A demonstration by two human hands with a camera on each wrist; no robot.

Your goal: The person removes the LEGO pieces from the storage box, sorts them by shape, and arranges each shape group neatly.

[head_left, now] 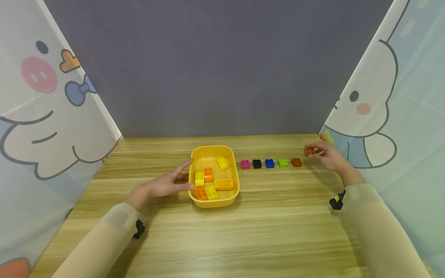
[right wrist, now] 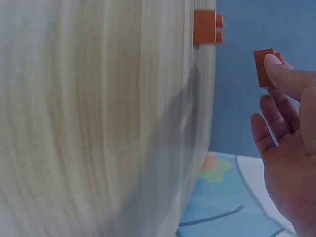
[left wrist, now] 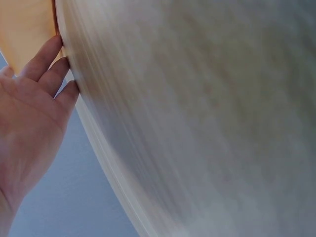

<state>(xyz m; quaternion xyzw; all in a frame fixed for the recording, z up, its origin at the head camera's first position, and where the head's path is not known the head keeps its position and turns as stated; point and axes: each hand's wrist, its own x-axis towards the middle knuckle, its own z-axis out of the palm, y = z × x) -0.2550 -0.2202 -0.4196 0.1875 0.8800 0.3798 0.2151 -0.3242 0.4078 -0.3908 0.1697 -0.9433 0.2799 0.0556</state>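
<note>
My right hand (head_left: pixel 329 156) pinches a brown toy building brick (head_left: pixel 309 151) between thumb and fingers. In the right wrist view this held brick (right wrist: pixel 263 68) hangs clear of the table, while another brown brick (right wrist: pixel 204 26) sits on the wood. That second brick ends a row with a lime green brick (head_left: pixel 282 162), a blue brick (head_left: pixel 269 163), a black brick (head_left: pixel 257 164) and a pink brick (head_left: pixel 245 164). My left hand (head_left: pixel 166 183) rests its spread fingers at the left side of a yellow bin (head_left: pixel 232 200), holding nothing.
Inside the bin lie several yellow and orange bricks, among them a longer yellow brick (head_left: pixel 224 184). A wooden table (head_left: pixel 222 239) bears everything. Behind it rises a dark grey panel (head_left: pixel 222 69), with cartoon-printed cloth (head_left: pixel 375 92) at both sides.
</note>
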